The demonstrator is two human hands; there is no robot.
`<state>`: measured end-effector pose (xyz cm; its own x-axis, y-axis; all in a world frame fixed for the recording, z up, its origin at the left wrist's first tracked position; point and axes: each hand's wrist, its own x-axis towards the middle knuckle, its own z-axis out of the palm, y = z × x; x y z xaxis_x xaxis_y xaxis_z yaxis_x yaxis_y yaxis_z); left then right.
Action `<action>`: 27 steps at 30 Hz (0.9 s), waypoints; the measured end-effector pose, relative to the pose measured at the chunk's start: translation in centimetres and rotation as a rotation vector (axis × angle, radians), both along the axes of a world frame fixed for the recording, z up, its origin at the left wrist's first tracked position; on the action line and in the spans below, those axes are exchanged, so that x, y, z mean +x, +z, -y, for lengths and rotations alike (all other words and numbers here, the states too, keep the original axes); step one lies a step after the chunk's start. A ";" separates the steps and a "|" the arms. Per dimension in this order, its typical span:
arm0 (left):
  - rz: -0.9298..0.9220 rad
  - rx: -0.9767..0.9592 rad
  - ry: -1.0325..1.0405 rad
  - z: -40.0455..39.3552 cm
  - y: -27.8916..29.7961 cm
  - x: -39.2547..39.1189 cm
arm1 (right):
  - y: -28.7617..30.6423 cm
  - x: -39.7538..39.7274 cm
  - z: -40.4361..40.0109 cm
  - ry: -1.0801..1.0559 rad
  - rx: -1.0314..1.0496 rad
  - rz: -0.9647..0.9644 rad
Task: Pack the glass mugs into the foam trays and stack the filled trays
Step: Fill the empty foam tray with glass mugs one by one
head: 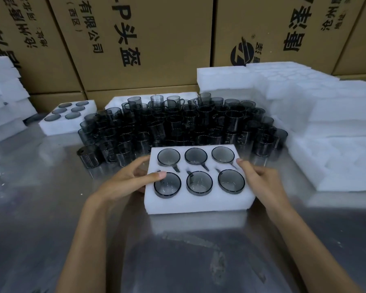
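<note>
Gripping the filled foam tray (199,199) at both short ends, over a shiny metal table (51,208). Left to right:

- Far out past the left hand: white foam stack (2,98), then another filled tray (69,117), six mugs seated.
- Left hand (123,182): thumb on the tray's top face beside the near-left mug, fingers curled round the left edge. Holding, not pinching hard.
- Between the hands: tray with all six pockets full, smoky glass mugs (199,182) rim-up, handles in the slots.
- Beyond the fingertips: big cluster of loose mugs (178,127), touching each other; one on its side at the left end.
- Right hand (260,180): fingers wrapped on the right edge, thumb along the top.
- Outboard of the right hand: empty foam trays (325,123) piled up. Cartons (135,39) behind everything.

Handling call: foam is light but soft and flexes; the glass is the weight and it's fragile. Support from underneath at both ends, keep it level, no squeezing inward. Likely next is onto the other filled tray.
</note>
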<state>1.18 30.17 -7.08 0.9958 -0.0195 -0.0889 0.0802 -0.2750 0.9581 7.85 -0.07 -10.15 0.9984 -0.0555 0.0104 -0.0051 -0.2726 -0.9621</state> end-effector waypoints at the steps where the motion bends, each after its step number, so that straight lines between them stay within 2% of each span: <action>1: 0.026 -0.070 -0.021 -0.1 0.1 -0.1 | 0.0 -0.1 0.0 -0.021 0.030 0.021; 4: 0.150 -0.245 -0.076 0.0 0.5 -0.2 | 0.3 -0.6 -0.5 -0.044 0.143 0.091; 8: 0.282 -0.278 -0.097 0.3 1.0 -0.1 | 1.1 -0.9 -1.3 -0.023 0.383 0.078; 11: 0.293 -0.308 -0.077 1.0 0.8 0.2 | 1.7 -1.0 -1.3 0.018 0.527 0.010; 17: 0.231 -0.366 -0.026 2.0 0.3 0.7 | 2.2 -1.4 -0.8 0.210 0.586 -0.064; 20: 0.172 -0.373 -0.066 2.1 0.3 0.7 | 2.1 -1.3 -0.5 0.230 0.685 -0.091; 24: 0.255 -0.437 -0.005 2.1 0.8 0.9 | 2.1 -0.8 -0.5 0.267 0.922 -0.010; 25: 0.274 -0.496 0.039 2.2 1.1 1.0 | 2.0 -0.5 -0.7 0.267 0.928 0.015; 27: 0.288 -0.667 0.152 2.3 1.9 1.2 | 1.5 0.1 -1.7 0.176 0.771 0.003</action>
<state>2.33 27.86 -5.19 0.9741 0.1613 0.1585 -0.2083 0.3671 0.9065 8.00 1.60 -8.62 0.9932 0.1105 0.0358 -0.0212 0.4749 -0.8798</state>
